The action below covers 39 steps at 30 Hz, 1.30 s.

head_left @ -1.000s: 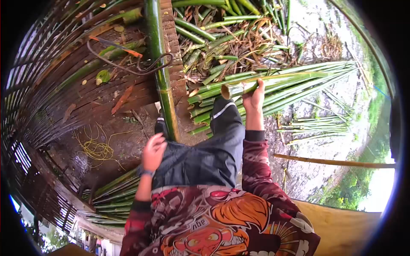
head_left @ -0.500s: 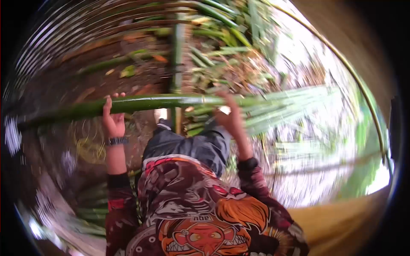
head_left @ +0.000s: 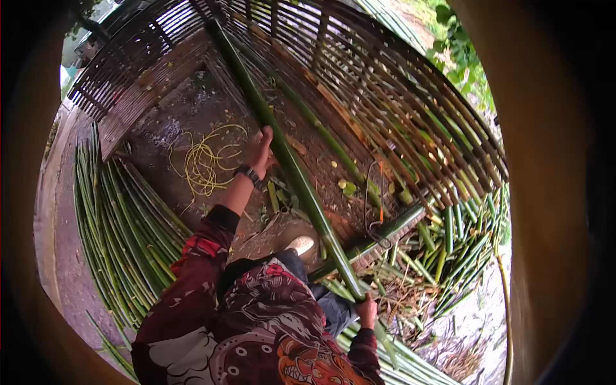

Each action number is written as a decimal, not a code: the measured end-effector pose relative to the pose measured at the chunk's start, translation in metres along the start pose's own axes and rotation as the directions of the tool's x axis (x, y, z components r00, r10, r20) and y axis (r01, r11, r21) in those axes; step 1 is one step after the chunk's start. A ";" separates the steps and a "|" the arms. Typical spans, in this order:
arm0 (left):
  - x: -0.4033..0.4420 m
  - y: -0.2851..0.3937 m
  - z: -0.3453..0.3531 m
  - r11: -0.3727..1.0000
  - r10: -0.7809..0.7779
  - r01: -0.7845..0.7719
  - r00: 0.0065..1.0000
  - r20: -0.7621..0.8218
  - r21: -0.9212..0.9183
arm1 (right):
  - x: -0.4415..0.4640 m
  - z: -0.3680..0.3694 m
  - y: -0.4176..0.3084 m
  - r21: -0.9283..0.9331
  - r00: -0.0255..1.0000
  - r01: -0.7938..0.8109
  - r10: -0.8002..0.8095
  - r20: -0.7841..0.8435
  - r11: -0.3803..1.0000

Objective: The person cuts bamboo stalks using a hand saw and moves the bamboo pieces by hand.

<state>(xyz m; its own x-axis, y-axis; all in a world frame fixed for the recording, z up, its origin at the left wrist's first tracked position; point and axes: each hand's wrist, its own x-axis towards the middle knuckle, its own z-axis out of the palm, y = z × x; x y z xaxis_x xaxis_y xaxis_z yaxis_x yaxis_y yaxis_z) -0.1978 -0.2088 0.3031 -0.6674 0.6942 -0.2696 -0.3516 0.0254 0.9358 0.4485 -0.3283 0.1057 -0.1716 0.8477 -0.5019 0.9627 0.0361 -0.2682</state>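
The one held pole (head_left: 309, 201) is supported between two hands, above the ground and in front of the body. It is gripped along its length by the left hand (head_left: 258, 155), which is partly curled against the pole's left side; the thumb is seen at the pole's edge, but the fingers are largely hidden beneath it. The near part is clasped by the right hand (head_left: 367, 312), closed round it with the fingers partly covered. Whether the pole is continued past the right hand cannot be told.

The long axis is slanted: the far end is pointed to the far left, towards the slatted panel (head_left: 398, 122), the other end to the near right. Roughly alongside, on the right, one thinner pole (head_left: 308, 115) is seen lying.

One crosswise pole (head_left: 405, 221) is laid below the held one, on the right; one orange tool (head_left: 380, 202) is set beside it. One tangle of yellow cord (head_left: 204, 163) is spread on the ground left of the left hand. One shoe (head_left: 299, 244) is seen. One large stack (head_left: 122, 244) is laid at left, its poles too many to be counted.
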 end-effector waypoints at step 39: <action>-0.027 -0.128 0.038 -0.060 0.123 -0.767 0.629 0.767 0.639 | 0.128 -0.126 -0.251 0.065 0.984 0.169 -0.164 -0.074 0.984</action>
<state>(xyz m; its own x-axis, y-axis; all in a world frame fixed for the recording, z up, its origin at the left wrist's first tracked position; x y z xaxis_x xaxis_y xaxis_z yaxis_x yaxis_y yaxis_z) -0.1096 -0.2034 0.1990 0.0407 0.9920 0.1199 0.9523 -0.0748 0.2957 0.2115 -0.1627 0.2121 -0.3109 0.8673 -0.3888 0.9043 0.1441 -0.4018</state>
